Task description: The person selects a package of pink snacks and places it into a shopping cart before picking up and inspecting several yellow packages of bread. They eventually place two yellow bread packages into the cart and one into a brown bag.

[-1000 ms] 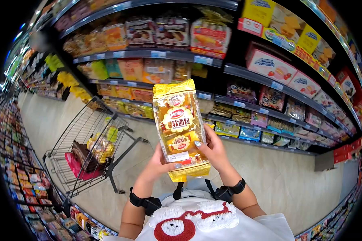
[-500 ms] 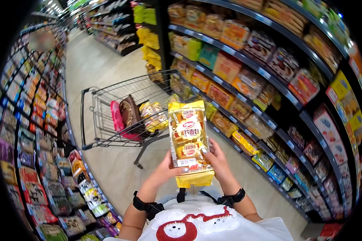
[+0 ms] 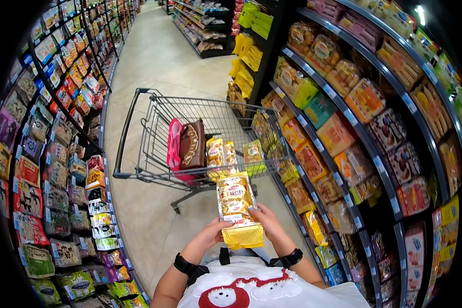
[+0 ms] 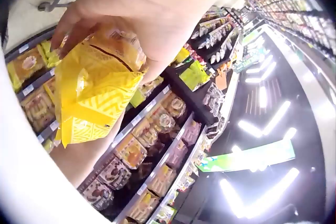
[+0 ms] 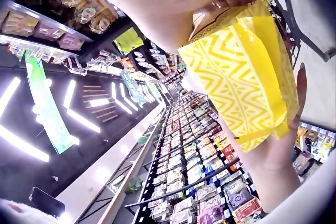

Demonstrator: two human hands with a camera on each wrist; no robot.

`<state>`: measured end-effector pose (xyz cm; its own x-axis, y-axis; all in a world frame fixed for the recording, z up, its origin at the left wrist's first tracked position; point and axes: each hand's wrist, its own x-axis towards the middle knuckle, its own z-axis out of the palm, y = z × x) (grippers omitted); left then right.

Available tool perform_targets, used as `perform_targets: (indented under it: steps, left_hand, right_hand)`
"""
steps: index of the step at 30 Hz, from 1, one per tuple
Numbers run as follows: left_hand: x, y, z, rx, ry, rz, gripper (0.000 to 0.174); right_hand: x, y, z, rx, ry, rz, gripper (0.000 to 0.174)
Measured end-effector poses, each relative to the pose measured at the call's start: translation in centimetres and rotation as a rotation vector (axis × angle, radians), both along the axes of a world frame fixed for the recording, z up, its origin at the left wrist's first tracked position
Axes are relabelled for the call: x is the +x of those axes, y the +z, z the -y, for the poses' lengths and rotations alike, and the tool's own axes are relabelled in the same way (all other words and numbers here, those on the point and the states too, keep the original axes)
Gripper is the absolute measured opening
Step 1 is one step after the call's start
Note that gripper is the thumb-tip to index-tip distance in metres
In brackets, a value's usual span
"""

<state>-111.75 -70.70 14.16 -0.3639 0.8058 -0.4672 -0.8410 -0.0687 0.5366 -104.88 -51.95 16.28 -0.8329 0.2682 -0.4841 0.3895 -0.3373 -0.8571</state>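
Both hands hold a yellow, clear-windowed pack of soft bread [image 3: 235, 197] in front of the body. My left hand [image 3: 212, 233] grips its lower left side, and my right hand [image 3: 265, 219] grips the lower right side with the thumb on the front. In the left wrist view, the pack's yellow patterned end [image 4: 97, 95] sticks out below the palm. The right wrist view shows the same zigzag-printed end [image 5: 236, 77] between the hands. The pack's top overlaps the near side of a wire shopping cart [image 3: 154, 128] in the head view.
Inside the cart lie a brown bag [image 3: 192, 146], a pink item [image 3: 174, 143] and several yellow packs [image 3: 215, 154]. Shelves of packaged bread [image 3: 364, 100] rise on the right. Racks of snack bags [image 3: 56, 195] line the left. A pale tiled floor [image 3: 156, 56] runs ahead between them.
The head view has swung left, from the bread shelves toward the aisle, and the cart now stands in front. The pack has tilted away and lowered toward the cart, still held in both hands.
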Motion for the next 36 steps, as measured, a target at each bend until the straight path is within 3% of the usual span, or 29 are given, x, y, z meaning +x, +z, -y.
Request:
perform_targets:
  steps: [6,10,11,14,17,19,22,25,29,31,33,35,36]
  left_hand:
    - [-6.6,0.3,-7.7,-0.197,0.043,-0.268,0.046]
    - [-10.7,-0.4,-12.3,-0.173,0.084,-0.37,0.039]
    - [-11.4,-0.6,-12.7,-0.254,0.099,-0.497,0.039]
    - [-13.2,0.4,-13.5,-0.523,0.104,-0.853,0.037]
    - [-15.2,-3.6,-13.3,-0.704,0.138,-1.038,0.043]
    - [-16.2,-5.2,-13.3,-0.708,0.181,-1.014,0.042]
    - [-18.6,-4.5,-13.5,-0.783,0.154,-1.062,0.04]
    - [-22.1,-4.7,-13.7,-0.782,0.171,-1.154,0.038]
    - [-27.6,-8.1,-12.7,-0.832,0.007,-1.024,0.038]
    - [-29.9,-13.6,-11.8,-0.753,-0.074,-0.757,0.04]
    - [-31.5,-15.1,-11.7,-0.545,0.022,-0.416,0.045]
    - [-32.2,-20.7,-10.9,-0.452,0.066,-0.382,0.049]
    - [-33.1,-18.6,-10.9,-0.479,0.05,-0.418,0.048]
  right_hand:
    - [-7.2,1.1,-7.0,0.07,0.007,-0.018,0.042]
    - [-12.1,-2.0,-12.0,0.077,0.038,-0.033,0.042]
    - [-13.3,-2.3,-12.9,0.035,0.056,-0.023,0.041]
    - [-15.8,-3.3,-13.4,-0.047,0.04,0.026,0.041]
    - [-18.7,-4.8,-13.8,0.029,0.028,0.027,0.043]
    - [-20.2,-5.3,-13.7,-0.04,0.024,0.033,0.042]
    - [-22.7,-8.6,-14.0,-0.145,0.014,0.12,0.057]
    - [-26.0,-8.5,-12.8,-0.093,-0.063,0.152,0.048]
    - [-30.2,-10.6,-11.9,-0.103,-0.012,0.165,0.056]
    - [-31.5,-16.1,-11.5,0.024,0.009,0.206,0.065]
    - [-33.3,-14.1,-10.6,0.05,0.022,0.243,0.062]
    - [-34.8,-15.9,-10.0,-0.059,0.03,0.21,0.058]
    - [-35.2,-17.4,-9.8,-0.117,0.025,0.195,0.056]
